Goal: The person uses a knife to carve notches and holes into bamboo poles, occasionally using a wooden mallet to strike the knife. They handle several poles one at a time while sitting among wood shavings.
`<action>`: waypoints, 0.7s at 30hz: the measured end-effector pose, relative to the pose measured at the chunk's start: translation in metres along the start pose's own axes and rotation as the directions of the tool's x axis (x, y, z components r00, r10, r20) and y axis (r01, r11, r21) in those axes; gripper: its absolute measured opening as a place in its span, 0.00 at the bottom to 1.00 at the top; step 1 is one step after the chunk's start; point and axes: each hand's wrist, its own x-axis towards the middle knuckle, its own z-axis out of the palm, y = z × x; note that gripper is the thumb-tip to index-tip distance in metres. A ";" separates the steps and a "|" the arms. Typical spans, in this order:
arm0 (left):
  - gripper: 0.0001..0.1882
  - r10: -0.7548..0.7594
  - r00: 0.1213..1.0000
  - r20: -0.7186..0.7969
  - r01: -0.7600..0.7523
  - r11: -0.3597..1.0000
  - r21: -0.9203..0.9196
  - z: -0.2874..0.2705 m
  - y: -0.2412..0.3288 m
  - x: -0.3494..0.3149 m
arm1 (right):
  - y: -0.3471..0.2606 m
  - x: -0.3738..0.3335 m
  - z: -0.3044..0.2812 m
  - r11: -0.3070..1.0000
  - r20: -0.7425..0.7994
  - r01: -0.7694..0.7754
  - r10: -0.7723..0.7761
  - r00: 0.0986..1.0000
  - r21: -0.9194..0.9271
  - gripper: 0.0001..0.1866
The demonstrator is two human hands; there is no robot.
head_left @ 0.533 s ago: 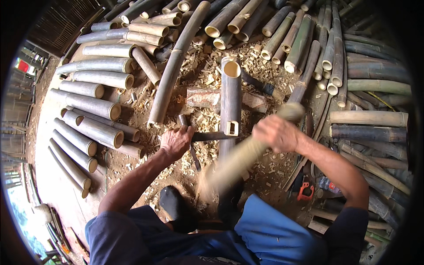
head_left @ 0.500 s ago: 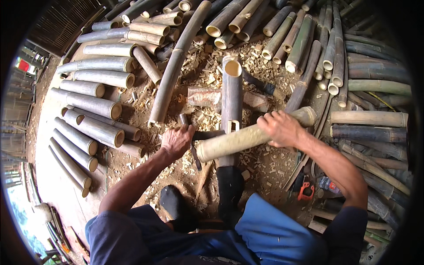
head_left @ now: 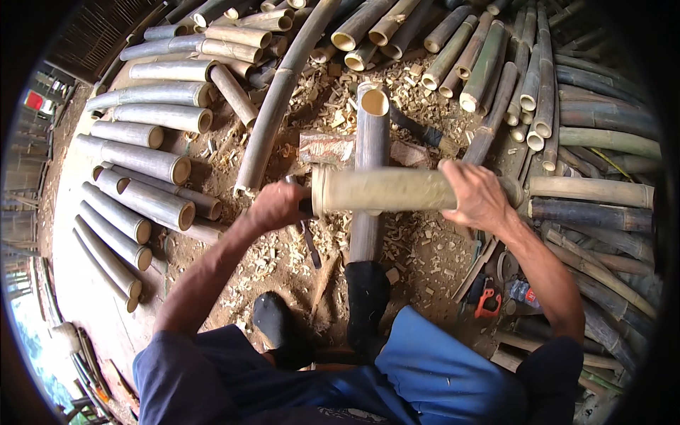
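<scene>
My right hand is closed on a thick pale bamboo piece, which lies level across the view and is slightly blurred. Its left end, ringed like a node, comes close to my left hand. That hand is closed round a dark tool; its shape is mostly hidden. Below the pale piece, a grey bamboo tube lies pointing away from me, its cut far end open. The pale piece covers the tube's middle. My black-covered foot is at the tube's near end.
A reddish, rough log lies crosswise under the tube. Wood chips cover the ground. Cut bamboo tubes lie in rows at left, far side and right. A dark metal strip is near my left hand; an orange-handled tool lies at right.
The pale bamboo piece has swung from a slant to level and moved away from me. My right hand has turned and shifted right. The slot in the grey tube is now covered.
</scene>
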 end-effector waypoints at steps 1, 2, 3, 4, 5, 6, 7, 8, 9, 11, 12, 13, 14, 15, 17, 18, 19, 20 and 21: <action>0.17 -0.055 0.989 0.136 0.079 0.981 -0.176 -0.004 -0.006 0.004 | -0.007 0.001 -0.007 0.988 -0.017 -0.108 0.110 0.994 0.107 0.36; 0.19 -0.082 0.961 0.265 0.169 0.930 -0.325 -0.010 -0.010 0.009 | -0.015 0.006 -0.020 0.957 -0.035 -0.205 0.216 0.976 0.206 0.36; 0.21 -0.055 0.955 0.291 0.163 0.919 -0.360 -0.002 -0.021 0.005 | -0.031 0.010 -0.035 0.822 0.130 -0.447 0.430 0.893 0.353 0.39; 0.20 -0.101 0.935 0.341 0.312 0.696 -0.647 0.003 -0.035 0.003 | -0.037 0.011 -0.039 0.747 0.101 -0.467 0.481 0.871 0.472 0.39; 0.20 -0.118 0.904 0.411 0.425 0.361 -0.830 0.002 -0.038 0.007 | -0.041 0.008 -0.039 0.653 0.088 -0.480 0.537 0.839 0.586 0.39; 0.20 -0.204 0.939 0.278 0.339 0.394 -0.855 0.005 -0.037 0.005 | -0.044 0.006 -0.038 0.547 0.083 -0.475 0.591 0.802 0.689 0.39; 0.22 -0.288 0.948 0.137 0.259 0.446 -0.857 0.006 -0.036 0.002 | -0.044 0.004 -0.035 0.570 0.011 -0.364 0.529 0.849 0.737 0.40; 0.27 -0.443 0.876 0.190 0.411 0.480 -0.775 -0.020 -0.022 0.012 | -0.046 0.002 -0.031 0.519 0.017 -0.367 0.560 0.828 0.772 0.39; 0.28 -0.436 0.892 0.121 0.391 0.606 -0.692 -0.028 -0.025 0.019 | -0.052 -0.002 -0.036 0.480 0.022 -0.370 0.587 0.809 0.795 0.38; 0.29 -0.313 0.950 0.005 0.290 0.874 -0.389 -0.047 -0.021 0.023 | -0.059 -0.006 -0.030 0.347 0.043 -0.326 0.625 0.780 0.879 0.37; 0.29 -0.183 0.983 -0.016 0.177 0.968 -0.175 -0.053 -0.014 0.025 | -0.063 -0.006 -0.031 0.261 0.101 -0.340 0.640 0.761 0.903 0.37; 0.28 -0.103 0.990 -0.098 0.093 0.990 -0.109 -0.050 -0.011 0.025 | -0.068 -0.004 -0.034 0.174 0.161 -0.352 0.651 0.742 0.920 0.38; 0.28 -0.100 0.992 -0.072 0.098 0.994 -0.038 -0.051 -0.007 0.024 | -0.071 -0.001 -0.034 0.084 0.220 -0.359 0.654 0.724 0.929 0.38; 0.27 -0.098 0.994 -0.046 0.100 0.994 0.032 -0.053 -0.003 0.022 | -0.074 0.001 -0.032 0.076 0.226 -0.358 0.651 0.724 0.930 0.38; 0.28 -0.082 0.997 -0.010 0.083 0.988 0.127 -0.048 0.005 0.018 | -0.078 0.002 -0.028 0.061 0.237 -0.359 0.647 0.724 0.931 0.38; 0.21 -0.121 0.989 0.080 0.101 0.971 0.219 -0.046 0.010 0.016 | -0.079 0.002 -0.028 0.082 0.225 -0.361 0.651 0.725 0.929 0.38; 0.22 -0.080 0.993 0.088 0.056 0.968 0.245 -0.041 0.012 0.012 | -0.080 0.001 -0.028 0.103 0.212 -0.364 0.656 0.725 0.926 0.38; 0.23 -0.040 0.994 0.098 0.012 0.962 0.273 -0.037 0.012 0.009 | -0.082 0.001 -0.028 0.122 0.199 -0.364 0.659 0.726 0.923 0.38; 0.24 0.027 0.991 0.128 -0.053 0.978 0.204 -0.036 0.012 0.004 | -0.083 0.001 -0.028 0.126 0.203 -0.370 0.654 0.728 0.921 0.38</action>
